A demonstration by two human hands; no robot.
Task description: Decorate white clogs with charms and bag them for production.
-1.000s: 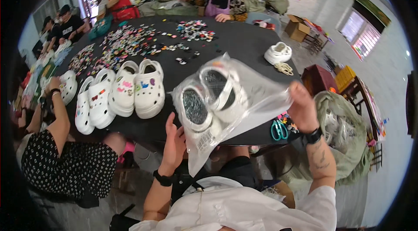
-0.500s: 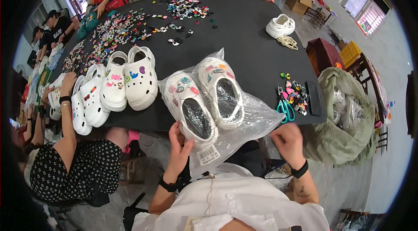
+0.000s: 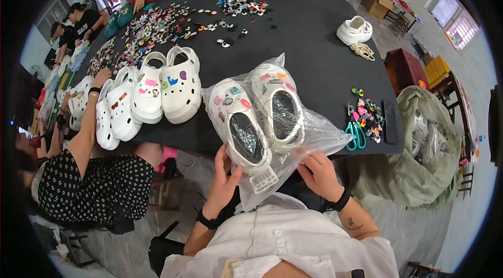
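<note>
A pair of white clogs with colourful charms lies inside a clear plastic bag (image 3: 319,126) at the table's near edge. The left clog (image 3: 230,107) and the right clog (image 3: 275,86) point away from me, with dark, shiny filling in their openings. A white barcode label (image 3: 263,179) shows below the left clog's heel. My left hand (image 3: 224,179) grips the bag by that heel, thumb and fingers on either side. My right hand (image 3: 319,174) touches the bag's lower right edge near the other heel, fingers stretched out and apart, fingertips slightly blurred.
Several white clogs (image 3: 181,86) stand to the left beside a co-worker's arm (image 3: 84,126). Teal scissors (image 3: 356,136), loose charms (image 3: 369,118) and a dark flat box (image 3: 390,122) lie at right. Charm piles (image 3: 157,26) and another white clog (image 3: 354,30) are farther back.
My right hand has moved left from near the scissors to the bag's edge, and its fingers have spread. My left hand stays at the left heel. The whole view has shifted slightly.
</note>
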